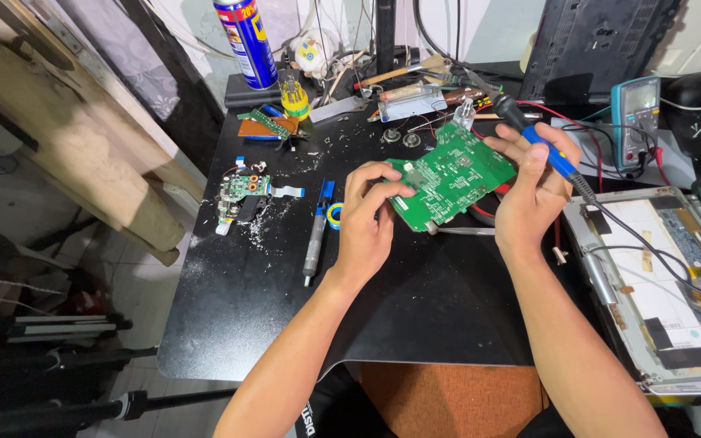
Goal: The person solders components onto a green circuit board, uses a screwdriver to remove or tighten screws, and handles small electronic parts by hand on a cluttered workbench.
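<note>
Both hands are up over the black desk (415, 316), working together. Your left hand (367, 223) pinches the near edge of the green circuit board (450, 174), fingers closed on it, tilting it up off the desk. Your right hand (533, 191) steadies the board's far side with its fingertips while gripping a blue-handled soldering iron (552, 154), cable trailing back toward your arm. Just left of your left hand lie a grey pen-shaped tool (315, 243) and a small roll of tape (334, 215). Farther left sits a smaller circuit board (241, 191) amid white crumbs. A multimeter (634, 118) stands at the right, beside an opened screen panel (659, 284).
</note>
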